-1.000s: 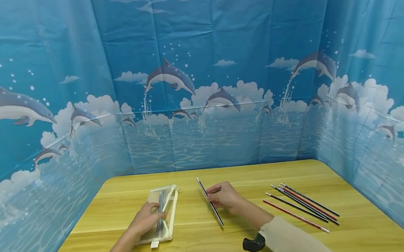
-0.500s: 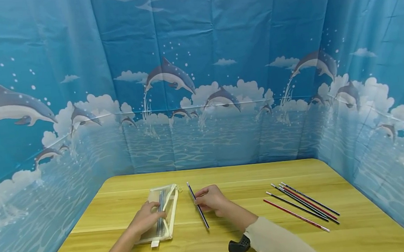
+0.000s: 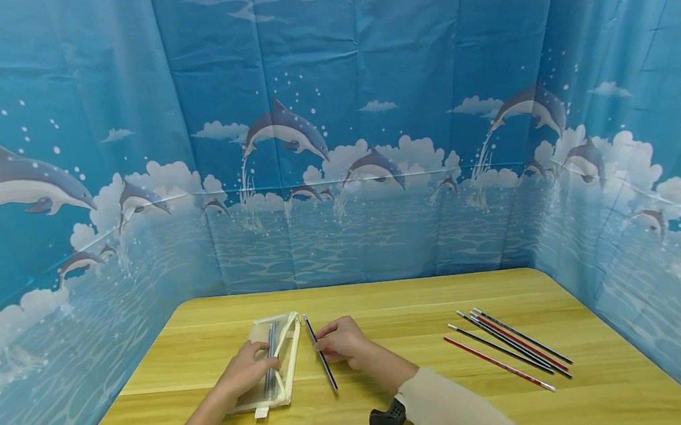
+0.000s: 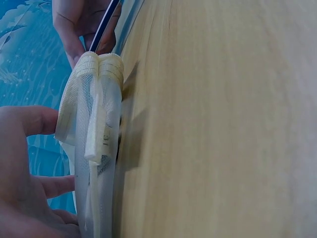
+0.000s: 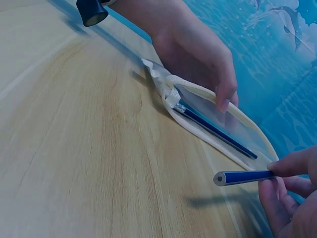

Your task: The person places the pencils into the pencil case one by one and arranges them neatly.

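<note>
A clear mesh zip pencil pouch (image 3: 289,370) with cream trim lies left of centre on the table. My left hand (image 3: 246,372) holds the upper edge of its opening, fingers on top and thumb at the rim. Inside, dark blue pencils (image 5: 218,130) show through the parted mouth in the right wrist view. My right hand (image 3: 341,342) pinches another dark blue pencil (image 3: 328,373) near its middle, just right of the pouch. That pencil slants, its unsharpened flat end (image 5: 219,178) facing the right wrist camera, and it casts a shadow on the wood.
Several loose pencils, black and red, lie on the right of the wooden table (image 3: 413,300); a red pencil (image 3: 499,363) is the nearest of them. A blue dolphin-print curtain (image 3: 342,239) surrounds the table's back and sides.
My right hand has moved left with the pencil, from the middle of the table to beside the pouch. The left hand and the pouch have stayed in place.
</note>
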`<state>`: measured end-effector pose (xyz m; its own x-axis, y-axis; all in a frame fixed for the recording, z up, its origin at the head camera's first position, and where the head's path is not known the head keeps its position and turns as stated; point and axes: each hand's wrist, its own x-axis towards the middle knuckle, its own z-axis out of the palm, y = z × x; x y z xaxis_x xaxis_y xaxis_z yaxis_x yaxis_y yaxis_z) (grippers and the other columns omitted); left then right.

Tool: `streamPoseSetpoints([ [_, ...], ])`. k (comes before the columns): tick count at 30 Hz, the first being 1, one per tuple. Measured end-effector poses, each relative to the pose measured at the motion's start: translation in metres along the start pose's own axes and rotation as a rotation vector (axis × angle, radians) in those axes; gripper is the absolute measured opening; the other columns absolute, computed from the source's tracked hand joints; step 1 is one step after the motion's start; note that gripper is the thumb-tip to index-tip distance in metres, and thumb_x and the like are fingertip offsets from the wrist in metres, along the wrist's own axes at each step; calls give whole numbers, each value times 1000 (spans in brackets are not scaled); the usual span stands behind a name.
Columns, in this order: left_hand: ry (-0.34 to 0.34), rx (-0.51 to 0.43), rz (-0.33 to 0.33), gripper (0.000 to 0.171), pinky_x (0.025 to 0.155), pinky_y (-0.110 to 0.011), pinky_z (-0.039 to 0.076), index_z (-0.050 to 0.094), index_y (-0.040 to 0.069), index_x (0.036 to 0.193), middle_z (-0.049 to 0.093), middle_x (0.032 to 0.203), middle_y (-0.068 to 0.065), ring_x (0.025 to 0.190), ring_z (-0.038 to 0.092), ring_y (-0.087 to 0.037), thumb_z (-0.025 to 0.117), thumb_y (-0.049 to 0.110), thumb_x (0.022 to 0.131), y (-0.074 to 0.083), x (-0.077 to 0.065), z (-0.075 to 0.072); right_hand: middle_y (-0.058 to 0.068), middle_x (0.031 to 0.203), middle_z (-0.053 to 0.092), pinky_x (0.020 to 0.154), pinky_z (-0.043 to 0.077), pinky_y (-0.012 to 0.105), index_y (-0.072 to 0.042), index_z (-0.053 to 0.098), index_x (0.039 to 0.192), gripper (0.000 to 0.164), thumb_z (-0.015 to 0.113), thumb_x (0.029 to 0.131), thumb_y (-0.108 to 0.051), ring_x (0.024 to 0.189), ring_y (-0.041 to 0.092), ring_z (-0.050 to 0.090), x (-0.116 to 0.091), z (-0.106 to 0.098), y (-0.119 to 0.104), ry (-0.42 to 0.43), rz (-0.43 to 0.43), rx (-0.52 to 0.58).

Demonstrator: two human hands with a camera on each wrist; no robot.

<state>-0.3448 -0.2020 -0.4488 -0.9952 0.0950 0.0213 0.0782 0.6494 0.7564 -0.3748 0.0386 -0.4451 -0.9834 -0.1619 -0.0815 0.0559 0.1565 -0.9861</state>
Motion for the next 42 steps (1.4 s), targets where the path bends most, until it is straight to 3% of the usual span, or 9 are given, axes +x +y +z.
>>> streamPoseSetpoints([
  [14, 8, 4, -5, 65, 111, -74, 23, 57, -2, 141, 19, 159, -42, 143, 23, -62, 73, 29, 86, 0, 2, 1, 10, 90, 68, 60, 59, 30, 3, 74, 104, 15, 76, 89, 4, 67, 17, 67, 5, 33, -6, 23, 12, -7],
  [25, -7, 4, -4, 66, 110, -75, 24, 56, -2, 142, 18, 159, -42, 143, 23, -63, 72, 29, 86, 3, 1, -1, 9, 85, 67, 60, 60, 31, 2, 75, 101, 12, 77, 89, 2, 66, 18, 69, 15, 55, -9, 93, 12, -39],
  [35, -19, -12, -17, 66, 109, -74, 26, 56, -2, 142, 15, 160, -42, 143, 22, -62, 72, 29, 86, 0, 3, 0, 7, 80, 66, 51, 57, 29, -2, 74, 88, 9, 82, 85, 2, 54, 17, 67, 27, 72, -4, 189, -20, -120],
  [42, -7, -16, -11, 63, 109, -74, 27, 59, 0, 139, 18, 160, -42, 143, 23, -62, 74, 28, 85, 0, 3, 0, 7, 71, 67, 50, 57, 29, -2, 74, 89, 9, 82, 86, 1, 51, 16, 67, 25, 77, -3, 181, -16, -100],
])
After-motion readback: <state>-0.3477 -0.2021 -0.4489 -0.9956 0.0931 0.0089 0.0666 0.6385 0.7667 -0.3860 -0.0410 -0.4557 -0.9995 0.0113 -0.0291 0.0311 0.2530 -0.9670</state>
